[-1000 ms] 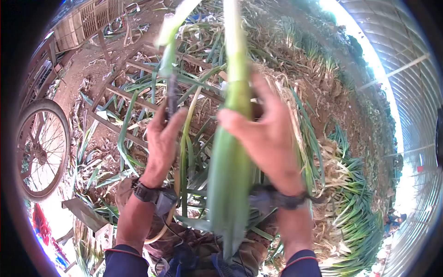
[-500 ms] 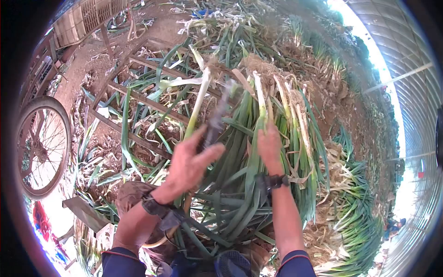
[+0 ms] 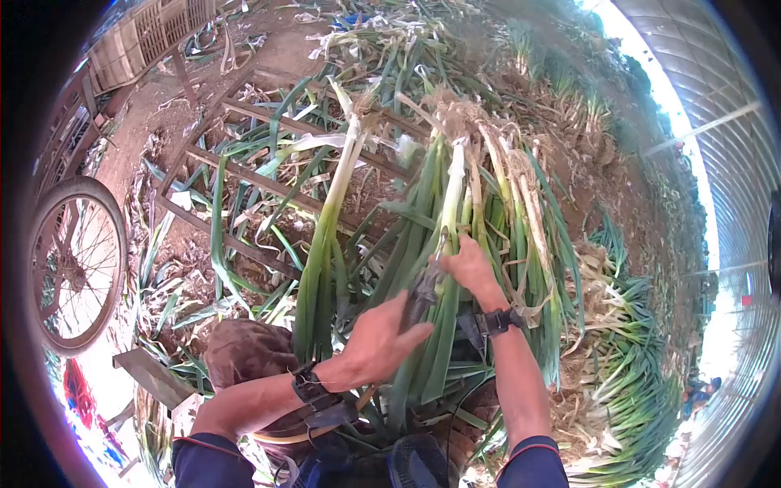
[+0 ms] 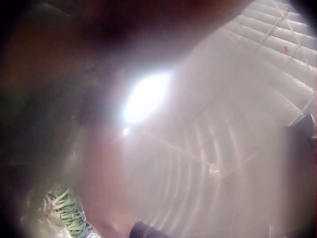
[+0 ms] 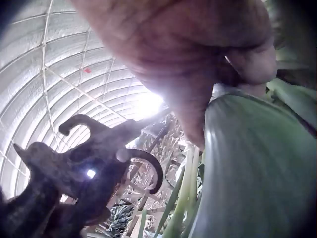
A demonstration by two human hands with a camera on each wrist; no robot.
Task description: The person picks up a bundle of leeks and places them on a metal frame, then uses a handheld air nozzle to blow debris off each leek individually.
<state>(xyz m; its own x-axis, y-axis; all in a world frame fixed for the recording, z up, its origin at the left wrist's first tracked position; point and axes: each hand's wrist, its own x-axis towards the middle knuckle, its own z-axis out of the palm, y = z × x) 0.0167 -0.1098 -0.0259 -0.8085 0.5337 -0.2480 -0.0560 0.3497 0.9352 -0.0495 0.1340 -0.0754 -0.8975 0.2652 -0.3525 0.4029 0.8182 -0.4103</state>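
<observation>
In the head view, my left hand [image 3: 378, 346] grips a dark metal tool [image 3: 423, 294], its tip touching or close beside a leek [image 3: 453, 191]. My right hand [image 3: 472, 270] pinches that leek below its white part. The right wrist view has the tool's curved, hooked parts [image 5: 86, 166] at left, and my right hand [image 5: 193, 44] above broad green leaves [image 5: 252, 168]. A trimmed-looking leek [image 3: 329, 215] lies apart to the left, roots up. The left wrist view is mostly blurred, with a forearm [image 4: 106, 183] crossing it.
More rooted leeks [image 3: 533, 220] lie right of my right hand. A wooden slatted frame [image 3: 244, 172] spans the ground under loose leaves. A wheel [image 3: 77, 264] and a crate [image 3: 150, 41] stand at left; a long leek pile [image 3: 626, 366] lies at right.
The thick leek held up one second ago is out of my right hand, which now pinches another among the bunch. My left hand has swung right with the tool, up to this leek.
</observation>
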